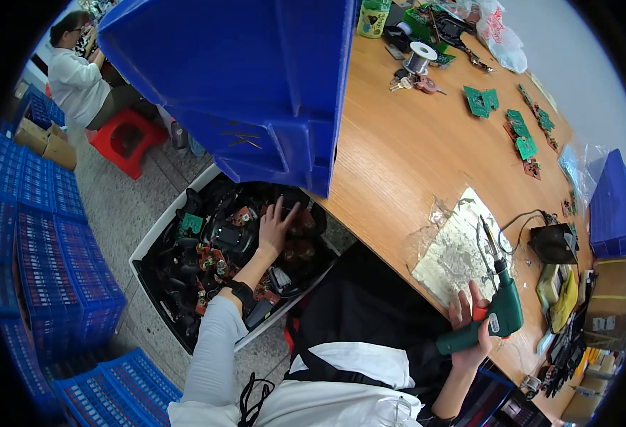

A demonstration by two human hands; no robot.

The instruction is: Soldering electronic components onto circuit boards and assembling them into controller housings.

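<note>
1. Parts in the bin (165, 225) seem to be the concern just now: the left hand (275, 228) reaches in among them, and the step looks like picking or searching through the heap.
2. Left fingers are spread well apart, back of the hand upward, with nothing visibly gripped. Red-brown boards (300, 224) lie beneath and just right of them; a green board (191, 225) and dark shells (231, 235) lie to their left.
3. Right fingers are loosely bent round the handle of the green iron (506, 313), some of them fairly straight beside its red trigger (479, 314). Its tip points away from them, over the stained mat (437, 267).
4. Taking a part would, I judge, call for the left fingertips to close on one piece and free it from its neighbours, while the right hand keeps the hot end clear of the cord.
5. Above the left fingers, the blue crate (220, 85) blocks the view past the bin's far edge. Lower layers of the heap are buried.
6. Whether the left fingertips press on a board or hover cannot be told. Nor can I tell if the trigger is pressed, or whether the tip meets the mat.
</note>
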